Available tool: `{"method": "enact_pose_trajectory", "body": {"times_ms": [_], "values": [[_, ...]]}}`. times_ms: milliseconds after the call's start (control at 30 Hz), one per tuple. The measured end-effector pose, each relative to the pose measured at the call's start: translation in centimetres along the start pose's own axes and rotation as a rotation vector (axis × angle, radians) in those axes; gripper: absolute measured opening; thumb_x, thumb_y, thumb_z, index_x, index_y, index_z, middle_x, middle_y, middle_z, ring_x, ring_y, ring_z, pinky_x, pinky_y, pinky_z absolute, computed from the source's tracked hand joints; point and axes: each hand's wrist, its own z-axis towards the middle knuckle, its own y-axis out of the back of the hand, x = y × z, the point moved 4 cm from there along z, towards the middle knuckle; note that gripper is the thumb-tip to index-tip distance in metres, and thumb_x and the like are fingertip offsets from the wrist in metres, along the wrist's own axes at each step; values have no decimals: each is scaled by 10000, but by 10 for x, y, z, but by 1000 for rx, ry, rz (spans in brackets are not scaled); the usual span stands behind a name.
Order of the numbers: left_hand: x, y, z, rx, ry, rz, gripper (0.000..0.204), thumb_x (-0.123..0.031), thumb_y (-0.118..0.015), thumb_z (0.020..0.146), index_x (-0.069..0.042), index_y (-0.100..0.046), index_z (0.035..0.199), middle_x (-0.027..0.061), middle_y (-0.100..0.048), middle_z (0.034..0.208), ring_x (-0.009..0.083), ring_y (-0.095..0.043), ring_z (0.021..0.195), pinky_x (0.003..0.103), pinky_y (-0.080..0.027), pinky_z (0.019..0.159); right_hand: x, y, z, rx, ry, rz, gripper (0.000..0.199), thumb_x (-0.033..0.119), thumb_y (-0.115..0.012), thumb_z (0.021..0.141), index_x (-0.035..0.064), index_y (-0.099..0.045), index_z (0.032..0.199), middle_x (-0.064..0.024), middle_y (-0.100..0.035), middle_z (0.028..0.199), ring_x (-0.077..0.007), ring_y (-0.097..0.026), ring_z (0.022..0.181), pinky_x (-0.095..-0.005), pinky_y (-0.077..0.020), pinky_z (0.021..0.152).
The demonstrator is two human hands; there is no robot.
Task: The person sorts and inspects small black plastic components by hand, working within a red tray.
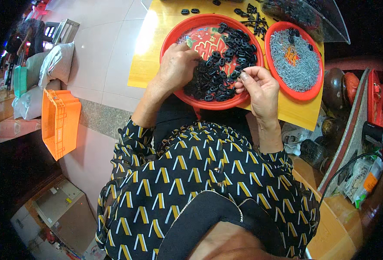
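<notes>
A round red tray (166,40) with a printed base holds a heap of small black plastic pieces (239,45), oval with two holes, like cord-lock parts. My left hand (177,65) reaches over the tray's left side, its fingers curled down at the edge of the heap. Whatever its fingertips hold is hidden. Above the tray's right rim, my right hand (260,88) pinches a small black plastic piece (242,73) between thumb and forefinger.
To the right, a second red tray (267,51) carries many small silvery springs (293,73). Loose black pegs (255,21) lie on the yellow table (144,65) behind, near a clear plastic bin (330,17). An orange crate (61,123) stands on the floor at left.
</notes>
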Motion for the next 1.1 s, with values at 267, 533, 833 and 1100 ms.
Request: {"method": "enact_pose_trajectory", "body": {"times_ms": [267,533,833,1100], "values": [[-3,-7,13,-39,15,-75,87,-48,-583,655,-30,-607,737,153,-546,718,328,-518,741,400,-422,666,-2,0,0,17,12,-21,85,39,-533,807,-25,-533,863,-64,-570,709,-100,-560,595,-208,-476,535],[-16,-30,33,52,-85,-44,113,-70,-594,648,-13,-604,745,173,-561,726,340,-540,716,403,-435,656,-2,0,0,11,3,-23,72,47,-531,812,-17,-543,842,-50,-570,697,-96,-566,589,-203,-482,537],[-11,-15,18,-49,273,-757,118,-44,-549,765,2,-588,866,86,-587,771,179,-556,698,270,-439,632,1,-4,5,42,-14,57,70,47,-538,804,-9,-548,844,-46,-570,714,-92,-559,595,-200,-478,531],[-17,-10,-16,34,589,-1497,222,0,-552,772,12,-570,993,23,-549,711,75,-477,595,187,-405,548,1,-31,11,127,-110,130,102,53,-542,801,-11,-545,880,-46,-565,718,-88,-553,602,-190,-471,529]]}}
